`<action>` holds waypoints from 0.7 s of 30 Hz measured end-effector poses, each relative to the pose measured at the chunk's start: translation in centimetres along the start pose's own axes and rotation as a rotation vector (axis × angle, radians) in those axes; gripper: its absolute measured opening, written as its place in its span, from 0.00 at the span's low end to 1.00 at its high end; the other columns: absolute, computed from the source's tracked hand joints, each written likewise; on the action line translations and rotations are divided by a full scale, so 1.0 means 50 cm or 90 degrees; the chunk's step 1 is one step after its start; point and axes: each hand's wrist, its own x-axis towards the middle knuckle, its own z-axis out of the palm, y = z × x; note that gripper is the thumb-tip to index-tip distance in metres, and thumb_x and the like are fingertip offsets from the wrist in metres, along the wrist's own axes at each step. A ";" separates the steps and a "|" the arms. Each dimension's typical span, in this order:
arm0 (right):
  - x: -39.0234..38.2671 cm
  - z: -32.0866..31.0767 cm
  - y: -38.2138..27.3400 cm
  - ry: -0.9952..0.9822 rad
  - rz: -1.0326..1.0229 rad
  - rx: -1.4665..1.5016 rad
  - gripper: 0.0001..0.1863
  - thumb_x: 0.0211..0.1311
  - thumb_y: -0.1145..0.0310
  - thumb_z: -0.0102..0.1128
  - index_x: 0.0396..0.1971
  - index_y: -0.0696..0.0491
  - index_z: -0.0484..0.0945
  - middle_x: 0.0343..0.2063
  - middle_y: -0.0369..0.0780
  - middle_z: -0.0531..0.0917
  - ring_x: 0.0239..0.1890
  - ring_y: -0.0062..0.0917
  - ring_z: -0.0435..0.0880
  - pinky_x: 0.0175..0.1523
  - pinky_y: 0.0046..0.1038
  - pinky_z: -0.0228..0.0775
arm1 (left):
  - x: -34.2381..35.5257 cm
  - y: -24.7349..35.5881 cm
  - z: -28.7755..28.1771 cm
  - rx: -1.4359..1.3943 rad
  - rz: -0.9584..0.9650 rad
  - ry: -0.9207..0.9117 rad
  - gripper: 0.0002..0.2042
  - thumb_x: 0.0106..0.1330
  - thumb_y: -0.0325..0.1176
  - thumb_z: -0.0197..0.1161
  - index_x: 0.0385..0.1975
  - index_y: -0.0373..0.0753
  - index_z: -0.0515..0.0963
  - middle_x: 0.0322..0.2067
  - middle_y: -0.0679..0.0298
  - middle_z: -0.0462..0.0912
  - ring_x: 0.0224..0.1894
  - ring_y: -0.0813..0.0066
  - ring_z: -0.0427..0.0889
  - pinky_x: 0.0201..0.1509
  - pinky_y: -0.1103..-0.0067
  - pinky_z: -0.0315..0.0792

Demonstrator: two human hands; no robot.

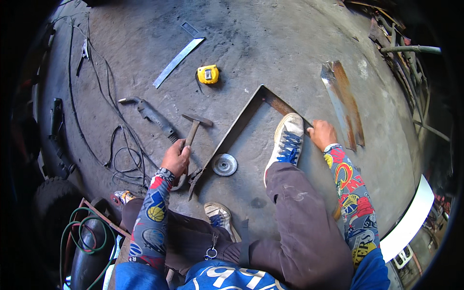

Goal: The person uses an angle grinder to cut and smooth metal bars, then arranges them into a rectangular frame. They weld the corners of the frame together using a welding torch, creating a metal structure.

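My left hand (176,157) is closed around the handle of a hammer (197,120), its narrow steel head pointing up and away from me. My right hand (323,134) grips the right end of a bent metal angle bar (240,119), which lies on the floor in a V with its corner away from me. A white shoe (288,140) with blue laces presses near the bar's right arm. At the bar's lower left end is a dark, rough clamp-like piece (194,180), partly hidden. Inside the V, close to that end, lies a round grey grinding disc (224,165).
A yellow tape measure (208,74) and a metal try square (179,62) lie beyond the bar. To the left are a welding torch (150,115) and tangled cables (126,150). Rusty sheet strips (343,104) lie right; scrap rods (411,72) are piled far right.
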 end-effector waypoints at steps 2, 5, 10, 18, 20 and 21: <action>0.012 -0.003 -0.007 -0.024 0.015 -0.010 0.13 0.60 0.58 0.69 0.31 0.54 0.86 0.31 0.52 0.86 0.37 0.52 0.87 0.45 0.49 0.79 | 0.019 -0.013 -0.023 0.078 -0.025 0.037 0.16 0.72 0.38 0.58 0.52 0.35 0.81 0.25 0.56 0.85 0.28 0.63 0.88 0.35 0.67 0.81; 0.020 -0.011 -0.011 -0.065 0.027 -0.021 0.13 0.59 0.58 0.70 0.32 0.54 0.85 0.31 0.52 0.86 0.38 0.52 0.87 0.45 0.49 0.79 | 0.050 -0.016 -0.051 0.400 0.131 0.121 0.14 0.70 0.39 0.61 0.43 0.36 0.85 0.33 0.47 0.87 0.39 0.48 0.89 0.46 0.61 0.81; 0.022 -0.017 -0.009 -0.035 0.027 0.016 0.13 0.59 0.59 0.70 0.32 0.53 0.85 0.30 0.52 0.86 0.37 0.53 0.86 0.44 0.50 0.78 | 0.129 0.041 -0.059 0.219 0.238 0.317 0.12 0.67 0.40 0.64 0.40 0.39 0.86 0.38 0.46 0.87 0.44 0.44 0.86 0.50 0.59 0.79; -0.031 -0.023 0.017 -0.168 0.055 0.124 0.14 0.56 0.60 0.73 0.33 0.56 0.85 0.30 0.51 0.86 0.36 0.48 0.87 0.44 0.44 0.79 | 0.282 0.253 -0.042 0.286 0.376 0.330 0.26 0.59 0.39 0.73 0.59 0.43 0.78 0.55 0.51 0.80 0.58 0.50 0.79 0.61 0.62 0.75; -0.053 -0.023 0.042 -0.187 0.089 0.233 0.15 0.56 0.60 0.73 0.36 0.56 0.86 0.30 0.49 0.87 0.35 0.42 0.88 0.43 0.40 0.80 | 0.294 0.289 -0.008 0.439 0.383 0.342 0.42 0.50 0.43 0.80 0.69 0.50 0.69 0.60 0.53 0.74 0.64 0.46 0.72 0.66 0.59 0.72; -0.059 -0.021 0.052 -0.186 0.108 0.304 0.16 0.57 0.61 0.73 0.38 0.57 0.86 0.30 0.47 0.88 0.34 0.37 0.88 0.42 0.37 0.80 | 0.301 0.303 -0.001 0.460 0.344 0.288 0.38 0.52 0.46 0.79 0.66 0.50 0.72 0.60 0.53 0.74 0.63 0.47 0.72 0.66 0.59 0.71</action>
